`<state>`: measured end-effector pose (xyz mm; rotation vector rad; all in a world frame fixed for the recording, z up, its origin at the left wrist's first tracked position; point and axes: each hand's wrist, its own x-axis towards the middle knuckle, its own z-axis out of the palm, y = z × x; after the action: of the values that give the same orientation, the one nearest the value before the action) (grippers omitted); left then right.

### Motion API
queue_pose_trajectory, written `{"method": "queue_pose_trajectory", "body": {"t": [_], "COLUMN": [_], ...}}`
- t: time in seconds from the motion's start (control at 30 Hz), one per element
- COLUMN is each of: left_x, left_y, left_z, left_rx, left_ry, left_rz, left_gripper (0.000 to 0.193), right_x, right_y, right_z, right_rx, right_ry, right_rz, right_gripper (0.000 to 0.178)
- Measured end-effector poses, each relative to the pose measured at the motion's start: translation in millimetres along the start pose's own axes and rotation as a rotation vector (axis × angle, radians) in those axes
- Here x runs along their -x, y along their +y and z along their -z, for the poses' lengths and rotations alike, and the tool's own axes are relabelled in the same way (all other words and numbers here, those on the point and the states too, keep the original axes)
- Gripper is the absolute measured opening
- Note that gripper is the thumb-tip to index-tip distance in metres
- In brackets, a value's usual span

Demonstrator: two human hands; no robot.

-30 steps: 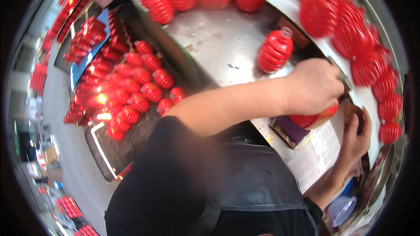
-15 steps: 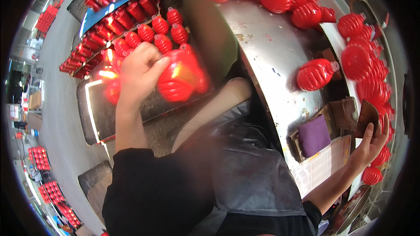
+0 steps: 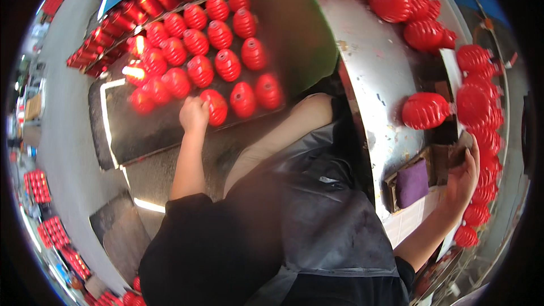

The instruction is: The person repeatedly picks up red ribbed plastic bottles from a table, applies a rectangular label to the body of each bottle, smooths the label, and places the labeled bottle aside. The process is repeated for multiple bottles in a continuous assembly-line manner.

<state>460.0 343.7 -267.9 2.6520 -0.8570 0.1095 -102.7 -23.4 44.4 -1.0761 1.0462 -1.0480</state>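
My left hand (image 3: 194, 114) is closed at the side of a glossy red ribbed bottle (image 3: 215, 107), which is upright at the near edge of a dark board. Rows of similar red bottles (image 3: 228, 65) stand on that board with their small necks up. At the right, my right hand (image 3: 466, 173) has its fingers around a flat brown piece (image 3: 458, 152), partly hidden by the hand. Close to it lies a purple pad (image 3: 412, 184) by a brown box-like holder. One red bottle (image 3: 425, 111) lies on its side on the metal table, neck toward the right.
The worn metal table (image 3: 377, 73) curves along my right. Many red bottles (image 3: 476, 99) are heaped along its far and right edges. A green panel (image 3: 303, 28) rises between table and board (image 3: 136, 141). Red cylinders (image 3: 150, 3) stand in rows at the upper left.
My left hand has lowered the red bottle from above the board to its near edge. The right hand has shifted a little left and up with the brown piece.
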Motion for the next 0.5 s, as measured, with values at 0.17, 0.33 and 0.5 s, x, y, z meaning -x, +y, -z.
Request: {"method": "queue_pose_trajectory", "body": {"t": [0.17, 0.33, 0.5], "left_x": [8, -9, -41], "left_y": [-13, -10, 74], "left_z": [-40, -13, 42], "left_rx": [-0.089, -0.162, -0.054], "left_ry": [-0.041, -0.365, -0.204], "left_rz": [0.038, 0.125, -0.074], "left_gripper": [0.022, 0.024, 0.027], "right_x": [1, 0, 5], "right_y": [14, 18, 18], "right_z": [-34, -53, -43], "right_rx": [-0.181, -0.315, -0.465], "right_ry": [0.084, 0.021, 0.028], "right_rz": [-0.026, 0.038, 0.047], "right_gripper": [0.053, 0.061, 0.065]}}
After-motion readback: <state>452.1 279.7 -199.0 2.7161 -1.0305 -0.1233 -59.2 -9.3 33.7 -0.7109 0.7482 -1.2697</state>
